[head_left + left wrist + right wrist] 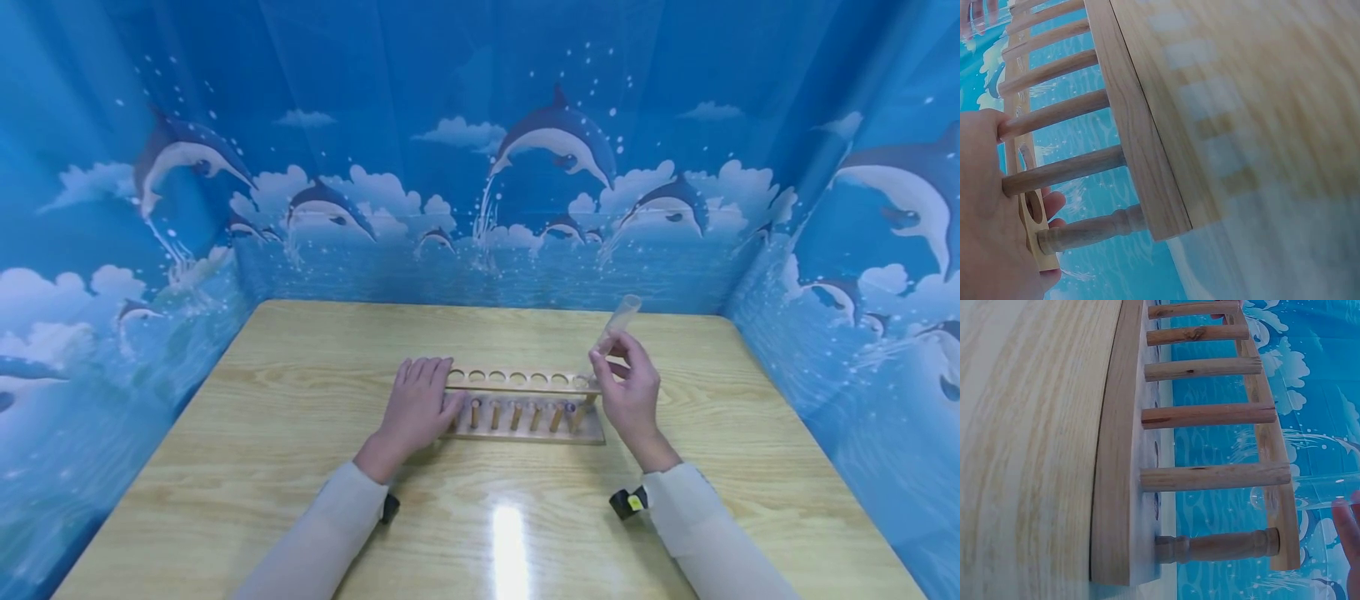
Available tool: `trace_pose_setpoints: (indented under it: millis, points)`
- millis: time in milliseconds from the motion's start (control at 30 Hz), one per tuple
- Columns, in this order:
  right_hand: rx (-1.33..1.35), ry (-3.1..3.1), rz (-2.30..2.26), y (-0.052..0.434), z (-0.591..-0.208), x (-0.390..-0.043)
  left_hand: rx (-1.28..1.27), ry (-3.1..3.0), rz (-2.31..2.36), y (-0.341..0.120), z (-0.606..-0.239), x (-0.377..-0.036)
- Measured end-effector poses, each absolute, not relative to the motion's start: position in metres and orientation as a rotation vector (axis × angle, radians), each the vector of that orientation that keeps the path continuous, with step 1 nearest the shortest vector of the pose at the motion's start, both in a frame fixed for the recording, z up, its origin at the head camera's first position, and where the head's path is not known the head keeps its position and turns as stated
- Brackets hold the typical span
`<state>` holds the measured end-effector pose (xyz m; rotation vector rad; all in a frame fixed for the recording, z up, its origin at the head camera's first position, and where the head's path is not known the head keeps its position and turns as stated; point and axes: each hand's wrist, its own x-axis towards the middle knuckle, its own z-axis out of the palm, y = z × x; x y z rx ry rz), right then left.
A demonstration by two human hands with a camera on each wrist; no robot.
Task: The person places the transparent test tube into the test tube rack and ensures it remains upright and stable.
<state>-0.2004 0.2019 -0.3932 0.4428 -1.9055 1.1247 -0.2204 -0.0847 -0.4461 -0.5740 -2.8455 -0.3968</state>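
Observation:
A wooden test tube rack (pixel 525 436) stands on the table, with a row of round holes along its top bar and upright pegs below. My left hand (pixel 422 398) grips the left end of the top bar; in the left wrist view its fingertips (pixel 1054 205) show behind the bar. At the right end, my right hand (pixel 632 387) pinches a clear test tube (pixel 622 315) between thumb and fingers. The tube leans, mouth up to the right. In the right wrist view its rounded end (pixel 1262 499) pokes just below the top bar at the end hole.
The wood-grain table (pixel 315 350) extends around the rack on all sides. Behind and beside it hangs a blue curtain (pixel 450 275) printed with dolphins. A bright light reflection lies on the table in front of the rack.

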Motion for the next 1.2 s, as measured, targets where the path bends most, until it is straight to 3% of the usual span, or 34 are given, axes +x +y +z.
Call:
trace_pose_setpoints:
  millis: [1200]
  points:
    - [0.483,-1.989,1.102,0.1999,-0.4006,-0.1995,-0.575,-2.822,-0.411,-0.0838,-0.4464,-0.2196]
